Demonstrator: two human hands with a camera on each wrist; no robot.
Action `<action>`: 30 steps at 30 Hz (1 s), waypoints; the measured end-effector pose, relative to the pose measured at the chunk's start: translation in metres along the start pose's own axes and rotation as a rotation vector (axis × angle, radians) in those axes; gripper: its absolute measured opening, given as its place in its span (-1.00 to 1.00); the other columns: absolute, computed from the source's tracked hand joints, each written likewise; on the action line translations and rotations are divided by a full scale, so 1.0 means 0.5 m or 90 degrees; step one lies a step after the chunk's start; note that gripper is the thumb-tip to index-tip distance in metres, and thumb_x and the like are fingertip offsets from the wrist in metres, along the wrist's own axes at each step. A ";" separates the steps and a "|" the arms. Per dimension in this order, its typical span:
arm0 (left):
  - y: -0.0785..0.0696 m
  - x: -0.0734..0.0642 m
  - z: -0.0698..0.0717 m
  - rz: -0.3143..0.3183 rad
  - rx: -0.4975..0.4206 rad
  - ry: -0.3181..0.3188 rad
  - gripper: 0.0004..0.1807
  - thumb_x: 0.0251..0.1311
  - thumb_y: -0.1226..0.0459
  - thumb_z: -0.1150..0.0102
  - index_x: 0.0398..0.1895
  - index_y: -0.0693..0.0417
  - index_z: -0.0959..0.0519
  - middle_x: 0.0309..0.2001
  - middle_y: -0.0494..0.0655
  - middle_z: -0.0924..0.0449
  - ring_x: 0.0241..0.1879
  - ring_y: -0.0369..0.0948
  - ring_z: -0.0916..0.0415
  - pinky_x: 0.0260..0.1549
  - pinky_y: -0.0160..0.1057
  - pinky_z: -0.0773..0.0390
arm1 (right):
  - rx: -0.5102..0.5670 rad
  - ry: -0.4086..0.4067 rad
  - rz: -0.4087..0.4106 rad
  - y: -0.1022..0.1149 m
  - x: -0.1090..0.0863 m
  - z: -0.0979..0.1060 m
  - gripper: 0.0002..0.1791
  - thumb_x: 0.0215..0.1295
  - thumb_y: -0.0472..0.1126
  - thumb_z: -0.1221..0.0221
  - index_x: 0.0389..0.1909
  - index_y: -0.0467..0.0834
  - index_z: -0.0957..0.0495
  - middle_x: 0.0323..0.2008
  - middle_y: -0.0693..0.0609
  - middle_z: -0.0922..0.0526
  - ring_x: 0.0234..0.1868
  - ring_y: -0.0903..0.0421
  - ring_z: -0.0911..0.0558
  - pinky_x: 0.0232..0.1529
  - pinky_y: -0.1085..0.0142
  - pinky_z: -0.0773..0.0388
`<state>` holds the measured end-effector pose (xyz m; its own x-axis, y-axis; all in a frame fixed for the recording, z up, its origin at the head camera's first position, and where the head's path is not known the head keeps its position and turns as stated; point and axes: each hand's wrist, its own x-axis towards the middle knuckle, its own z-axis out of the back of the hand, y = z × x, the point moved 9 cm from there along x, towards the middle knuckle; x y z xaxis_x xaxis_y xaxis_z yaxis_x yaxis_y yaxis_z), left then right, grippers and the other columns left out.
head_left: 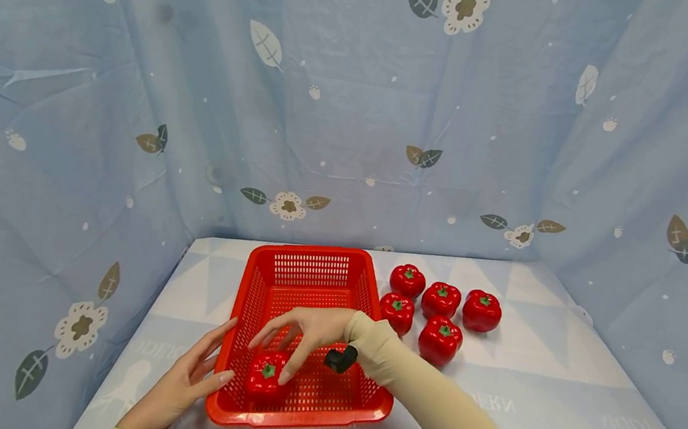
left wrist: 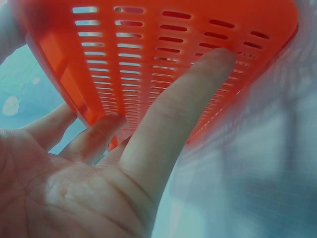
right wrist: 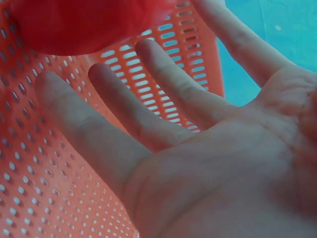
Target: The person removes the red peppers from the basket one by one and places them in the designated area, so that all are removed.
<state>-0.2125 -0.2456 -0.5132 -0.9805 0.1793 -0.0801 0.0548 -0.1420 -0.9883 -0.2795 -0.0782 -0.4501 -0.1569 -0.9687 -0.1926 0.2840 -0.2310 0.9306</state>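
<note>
A red plastic basket (head_left: 298, 418) with slotted walls stands on the table in the head view. Inside its near left corner sits a red bell pepper (head_left: 268, 379) with a green stem. My right hand (head_left: 308, 334) reaches over that pepper, fingers spread and extended, with the thumb beside it. In the right wrist view, a gap shows between the pepper (right wrist: 84, 25) and the nearest fingertips. At the basket's left side is my left hand (head_left: 178, 387), fingers fairly straight. The left wrist view shows one extended digit of this hand against the slotted wall (left wrist: 129, 59).
Right of the basket several more red bell peppers (head_left: 441, 301) lie grouped on the pale patterned tablecloth (head_left: 528, 391). Blue floral curtains (head_left: 357, 103) enclose the table at the back and both sides. The right forearm crosses the basket's right rim.
</note>
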 end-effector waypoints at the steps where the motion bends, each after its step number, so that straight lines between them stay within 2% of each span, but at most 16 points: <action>1: 0.000 0.000 0.000 0.001 0.000 -0.001 -0.10 0.49 0.19 -0.37 0.76 -0.29 -0.12 0.75 0.18 0.06 0.60 0.50 -0.07 0.21 0.29 -0.65 | -0.003 0.002 -0.001 -0.002 0.001 -0.002 -0.24 0.29 -0.25 -0.47 0.52 -0.14 -0.52 0.45 -0.06 -0.57 0.42 0.08 -0.52 0.33 0.18 -0.57; 8: 0.002 0.001 0.000 0.005 -0.005 0.001 -0.10 0.49 0.19 -0.37 0.76 -0.32 -0.12 0.75 0.16 0.06 0.60 0.48 -0.07 0.21 0.28 -0.66 | -0.011 0.026 0.018 -0.008 0.015 -0.013 -0.26 0.27 -0.30 -0.48 0.50 -0.19 -0.53 0.36 0.09 -0.63 0.36 0.23 -0.53 0.43 0.22 -0.47; 14: 0.005 -0.002 0.000 0.012 -0.003 -0.004 -0.11 0.50 0.18 -0.36 0.76 -0.35 -0.13 0.75 0.12 0.04 0.61 0.46 -0.07 0.23 0.29 -0.64 | -0.027 0.025 0.011 -0.013 0.021 -0.019 -0.29 0.26 -0.26 -0.49 0.46 -0.14 -0.58 0.28 0.22 -0.65 0.30 0.28 -0.52 0.37 0.23 -0.51; 21: 0.000 -0.002 -0.002 0.006 -0.001 0.000 -0.12 0.51 0.17 -0.34 0.76 -0.36 -0.12 0.75 0.13 0.06 0.61 0.47 -0.05 0.26 0.33 -0.60 | -0.042 0.018 0.005 -0.016 0.020 -0.020 -0.30 0.24 -0.22 -0.50 0.44 -0.08 -0.61 0.27 0.27 -0.66 0.30 0.30 -0.52 0.35 0.24 -0.51; 30: 0.002 -0.003 0.000 0.016 -0.002 -0.010 -0.11 0.49 0.16 -0.37 0.76 -0.33 -0.13 0.75 0.16 0.05 0.60 0.48 -0.06 0.23 0.31 -0.64 | -0.035 0.014 0.001 -0.024 0.019 -0.022 -0.30 0.25 -0.21 -0.48 0.45 -0.08 -0.60 0.28 0.26 -0.65 0.31 0.31 -0.52 0.33 0.24 -0.52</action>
<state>-0.2111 -0.2460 -0.5143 -0.9816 0.1604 -0.1034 0.0805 -0.1431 -0.9864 -0.2741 -0.0858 -0.4667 -0.1359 -0.9706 -0.1988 0.3362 -0.2339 0.9123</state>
